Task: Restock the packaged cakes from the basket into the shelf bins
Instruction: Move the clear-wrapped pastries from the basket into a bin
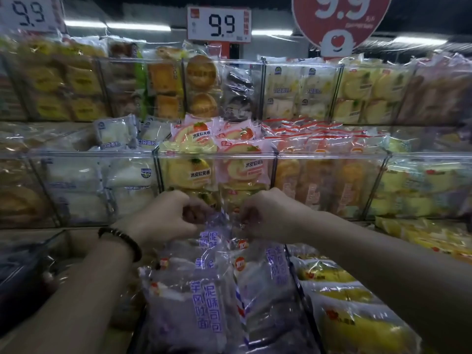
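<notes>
Shelf bins point(217, 155) crowd the background; mid-frame, left hand point(163, 217) and right hand point(268, 217) both pinch the purple cake pack point(213, 242) by its top edge, length running down-frame.

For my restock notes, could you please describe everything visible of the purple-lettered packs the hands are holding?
The purple-lettered packs are clear glossy wrappers printed with purple characters and an orange-red logo, pale cake inside. Several lie overlapping, beside the yellow packs. The left hand and right hand pinch their top edges.
</notes>
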`<action>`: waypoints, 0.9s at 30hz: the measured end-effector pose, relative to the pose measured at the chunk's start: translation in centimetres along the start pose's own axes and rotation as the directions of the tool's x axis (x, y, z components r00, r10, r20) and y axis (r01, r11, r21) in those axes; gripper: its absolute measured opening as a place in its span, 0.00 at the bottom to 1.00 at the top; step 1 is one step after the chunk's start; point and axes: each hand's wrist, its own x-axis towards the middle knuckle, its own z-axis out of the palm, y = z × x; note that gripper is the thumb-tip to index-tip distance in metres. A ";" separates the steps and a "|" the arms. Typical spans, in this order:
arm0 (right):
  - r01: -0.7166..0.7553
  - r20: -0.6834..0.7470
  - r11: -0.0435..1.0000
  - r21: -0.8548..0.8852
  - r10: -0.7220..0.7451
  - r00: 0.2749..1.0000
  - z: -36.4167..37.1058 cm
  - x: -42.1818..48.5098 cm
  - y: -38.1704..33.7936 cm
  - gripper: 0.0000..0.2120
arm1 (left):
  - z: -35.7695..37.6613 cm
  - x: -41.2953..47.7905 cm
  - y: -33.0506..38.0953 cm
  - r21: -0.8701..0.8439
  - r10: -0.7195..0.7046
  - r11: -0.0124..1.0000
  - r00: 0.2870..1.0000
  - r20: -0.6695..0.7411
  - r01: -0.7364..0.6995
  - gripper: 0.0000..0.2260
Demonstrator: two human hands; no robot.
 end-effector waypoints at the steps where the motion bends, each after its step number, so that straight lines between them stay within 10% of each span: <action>1: 0.009 0.029 1.000 -0.014 -0.009 1.000 0.0 0.4 0.1 0.12 | 0.2 0.0 -0.2 0.023 0.010 1.000 1.000 0.011 -0.010 0.16; 12: 0.001 0.107 0.994 -0.111 0.011 0.994 0.0 3.0 -0.2 0.07 | 1.4 -0.2 -1.0 0.046 0.063 0.997 0.998 -0.013 -0.063 0.26; 27: -0.011 -0.128 0.924 -0.383 -0.041 0.991 -0.2 2.7 -1.4 0.12 | 2.2 -0.6 1.2 0.387 0.136 0.922 0.951 -0.277 -0.019 0.21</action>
